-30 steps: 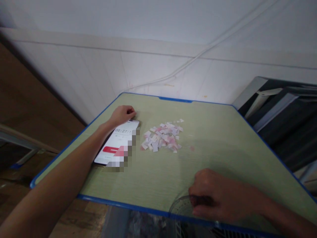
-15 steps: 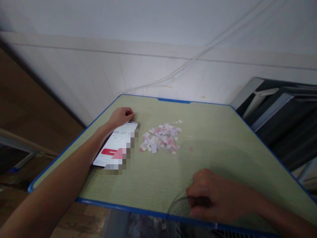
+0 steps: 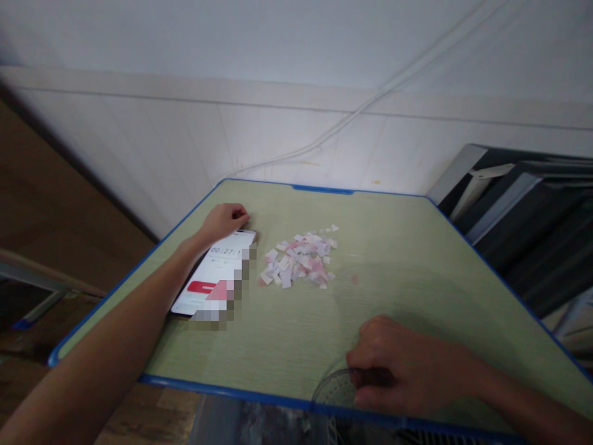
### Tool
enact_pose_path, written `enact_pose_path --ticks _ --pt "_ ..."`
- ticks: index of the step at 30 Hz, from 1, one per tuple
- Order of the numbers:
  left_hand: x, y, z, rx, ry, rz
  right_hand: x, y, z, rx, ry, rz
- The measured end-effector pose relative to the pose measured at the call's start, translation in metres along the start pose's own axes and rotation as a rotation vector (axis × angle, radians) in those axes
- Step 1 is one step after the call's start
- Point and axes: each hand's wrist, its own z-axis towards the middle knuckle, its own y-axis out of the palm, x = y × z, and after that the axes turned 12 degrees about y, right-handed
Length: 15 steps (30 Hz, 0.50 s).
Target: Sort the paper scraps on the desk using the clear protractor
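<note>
My right hand (image 3: pixel 401 368) is closed on a clear plastic protractor (image 3: pixel 331 388), whose curved, marked edge juts out to the left over the table's near edge. On the far left of the table my left hand (image 3: pixel 227 219) rests with its fingers curled in, and I see nothing in it. Just below that hand lies a phone (image 3: pixel 206 272), its screen lit with timer digits and a red button; part of it is pixelated. A loose pile of small white and pink paper scraps (image 3: pixel 299 259) lies mid-table, touched by neither hand.
The light green table (image 3: pixel 389 232) has a blue rim and stands near a white wall (image 3: pixel 296 133), along which a cable (image 3: pixel 333 128) runs. Dark folded boards (image 3: pixel 523 222) lean at the right. A brown panel (image 3: pixel 55 185) stands to the left.
The view has shifted very slightly. Both hands keep their places, and the protractor, phone and paper scraps lie as before.
</note>
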Motion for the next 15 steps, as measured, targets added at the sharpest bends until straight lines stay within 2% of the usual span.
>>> enact_pose_path --ticks 15 --pt "-0.0012 0.0009 -0.0002 0.008 -0.009 -0.009 -0.0019 0.0004 -0.0006 0.006 0.018 -0.024"
